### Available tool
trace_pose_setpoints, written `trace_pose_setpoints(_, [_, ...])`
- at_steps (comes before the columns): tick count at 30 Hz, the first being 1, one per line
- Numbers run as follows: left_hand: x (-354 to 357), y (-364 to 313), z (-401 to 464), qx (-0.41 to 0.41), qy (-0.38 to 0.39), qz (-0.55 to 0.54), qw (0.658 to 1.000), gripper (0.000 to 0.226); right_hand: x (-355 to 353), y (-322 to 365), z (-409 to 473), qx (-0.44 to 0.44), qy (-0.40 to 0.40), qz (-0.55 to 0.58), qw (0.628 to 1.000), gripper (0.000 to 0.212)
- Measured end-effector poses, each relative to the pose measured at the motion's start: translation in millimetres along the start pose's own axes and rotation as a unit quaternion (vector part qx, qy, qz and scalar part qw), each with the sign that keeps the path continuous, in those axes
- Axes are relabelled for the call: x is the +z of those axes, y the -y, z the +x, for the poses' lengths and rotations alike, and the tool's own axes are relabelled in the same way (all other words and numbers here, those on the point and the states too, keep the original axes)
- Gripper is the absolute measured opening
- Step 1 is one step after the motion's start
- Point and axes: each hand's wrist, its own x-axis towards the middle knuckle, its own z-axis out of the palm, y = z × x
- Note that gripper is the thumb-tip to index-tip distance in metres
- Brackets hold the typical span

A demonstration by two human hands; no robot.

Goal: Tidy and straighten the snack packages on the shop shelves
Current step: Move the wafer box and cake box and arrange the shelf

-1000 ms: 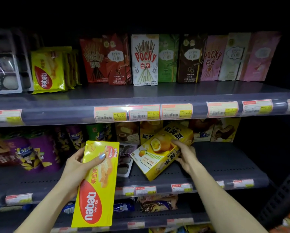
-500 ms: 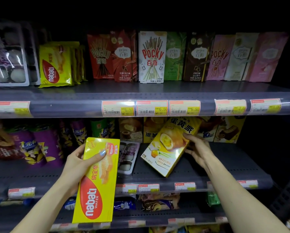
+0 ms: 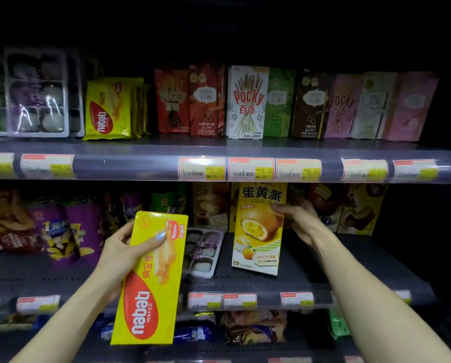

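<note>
My left hand grips a tall yellow Nabati wafer box in front of the middle shelf, thumb across its face. My right hand holds the right edge of a yellow egg-yolk pie box, which stands nearly upright on the middle shelf. A clear tray of mochi lies flat between the two boxes. More Nabati packs stand on the upper shelf at the left.
Pocky boxes line the upper shelf, with a clear mochi tray at far left. Purple and brown snack bags fill the middle shelf's left; brown and yellow cake boxes stand at the right. Wrapped snacks lie below.
My right hand has turned the pie box from tilted on its corner to nearly upright on the middle shelf. My left hand keeps the Nabati box in much the same place.
</note>
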Motion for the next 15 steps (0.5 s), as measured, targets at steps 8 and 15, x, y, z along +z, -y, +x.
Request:
trace_pose_setpoints(8, [1.3,0.2,-0.4,0.020,0.008,-0.006,1.000,0.053,0.0,-1.0,6.9,-0.003,0.044,-0.008,0.999,0.092])
trace_pose_setpoints(15, [0.9,-3.9,7.5,0.034,0.007,-0.018,0.999,0.086,7.4,-4.6,12.7,-0.021,0.052,0.008,0.998,0.084])
